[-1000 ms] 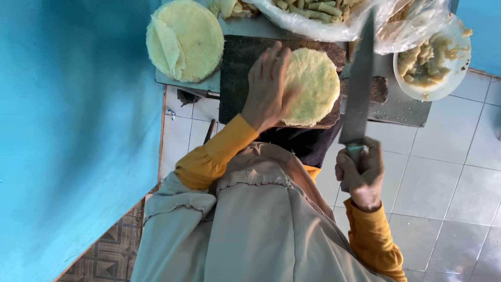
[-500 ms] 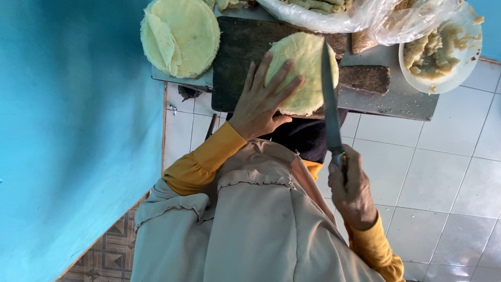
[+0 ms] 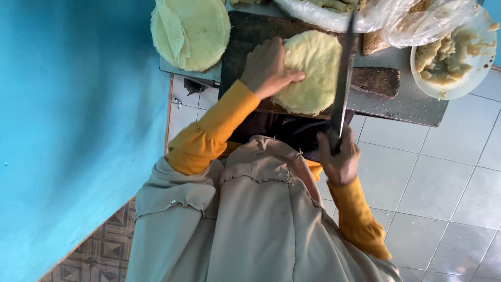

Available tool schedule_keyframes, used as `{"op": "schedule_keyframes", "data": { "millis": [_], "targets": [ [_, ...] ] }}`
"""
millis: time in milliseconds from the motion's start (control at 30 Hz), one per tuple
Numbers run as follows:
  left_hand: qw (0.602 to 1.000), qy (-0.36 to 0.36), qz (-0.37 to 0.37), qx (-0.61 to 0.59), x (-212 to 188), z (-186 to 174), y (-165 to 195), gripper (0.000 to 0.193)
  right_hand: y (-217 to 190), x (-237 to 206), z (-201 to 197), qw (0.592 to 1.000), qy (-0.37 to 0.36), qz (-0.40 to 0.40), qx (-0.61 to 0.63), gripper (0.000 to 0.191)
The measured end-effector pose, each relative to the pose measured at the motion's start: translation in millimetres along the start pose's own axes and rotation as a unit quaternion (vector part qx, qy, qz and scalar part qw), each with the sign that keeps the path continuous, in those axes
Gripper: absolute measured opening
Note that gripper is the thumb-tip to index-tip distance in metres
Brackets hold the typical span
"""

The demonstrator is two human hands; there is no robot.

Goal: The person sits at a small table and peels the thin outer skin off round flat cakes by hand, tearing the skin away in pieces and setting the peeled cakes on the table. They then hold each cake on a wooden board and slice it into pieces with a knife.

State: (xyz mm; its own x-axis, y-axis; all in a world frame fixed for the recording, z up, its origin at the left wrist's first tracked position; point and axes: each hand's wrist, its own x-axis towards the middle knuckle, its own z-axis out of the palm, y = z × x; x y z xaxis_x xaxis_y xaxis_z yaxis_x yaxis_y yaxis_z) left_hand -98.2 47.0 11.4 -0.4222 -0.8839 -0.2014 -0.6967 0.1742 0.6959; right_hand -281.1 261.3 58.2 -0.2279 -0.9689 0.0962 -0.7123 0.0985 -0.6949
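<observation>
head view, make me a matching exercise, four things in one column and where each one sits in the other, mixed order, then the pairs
Things
1. pale round disc
2. long knife
3. stack of discs
4. white bowl

Places
A. far right of the metal table
B. on the dark board, under the left hand
C. gripped in the right hand
D. left end of the table, by the blue wall

Pairs: 1-B, 2-C, 3-D, 4-A

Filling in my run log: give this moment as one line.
left hand: flat on pale round dough disc | right hand: grips long knife, blade over disc | dark cutting board beneath
</observation>
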Motion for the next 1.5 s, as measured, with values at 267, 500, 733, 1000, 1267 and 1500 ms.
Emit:
{"op": "schedule_keyframes", "data": {
  "millis": [267,500,733,1000,1267,1500],
  "targets": [
    [0.920,0.018,0.027,-0.390,-13.7,6.0,17.8,0.043,34.1,25.4,38.3,0.957,0.061,0.022,0.283,0.030],
    [0.837,0.069,-0.017,-0.543,-35.5,10.9,11.6,0.050,38.4,21.7,35.8,0.952,0.051,0.031,0.299,0.030],
    [0.835,0.095,0.036,-0.541,-44.4,15.9,-10.6,0.053,26.7,25.1,22.7,0.977,0.039,0.004,0.208,0.021],
    [0.942,0.162,0.083,-0.281,-50.7,15.8,-8.4,0.068,-41.4,-9.5,-22.8,0.989,-0.061,0.044,0.129,0.045],
    [0.967,0.151,0.158,0.131,-79.3,19.1,8.0,0.065,-86.6,-6.4,-28.4,0.984,-0.127,-0.100,-0.071,0.066],
    [0.969,0.132,0.147,0.147,-76.3,21.0,11.3,0.065,-93.1,-3.9,-21.0,0.982,-0.164,-0.039,-0.091,0.071]
  ]
}}
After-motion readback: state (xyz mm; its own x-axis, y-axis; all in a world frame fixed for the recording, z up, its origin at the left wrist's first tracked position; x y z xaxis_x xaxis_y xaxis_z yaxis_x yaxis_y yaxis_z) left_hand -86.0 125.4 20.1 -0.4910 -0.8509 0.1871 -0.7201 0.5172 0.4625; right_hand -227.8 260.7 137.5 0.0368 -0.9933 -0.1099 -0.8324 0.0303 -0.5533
